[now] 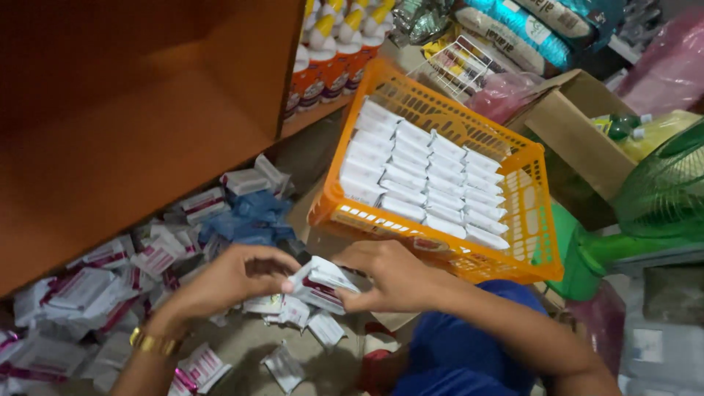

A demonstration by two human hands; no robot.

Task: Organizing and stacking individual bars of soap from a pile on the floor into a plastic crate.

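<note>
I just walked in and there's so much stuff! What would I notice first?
Probably the bright orange basket in the middle, packed with neat rows of white boxes. Just below it, the left hand and right hand hold a white and pink packet between them. More packets like it lie in a messy pile on the floor at the left, under a brown wooden shelf.

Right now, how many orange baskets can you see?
1: the orange basket sits just beyond both hands, filled with rows of white packs. Others may be hidden out of view.
</note>
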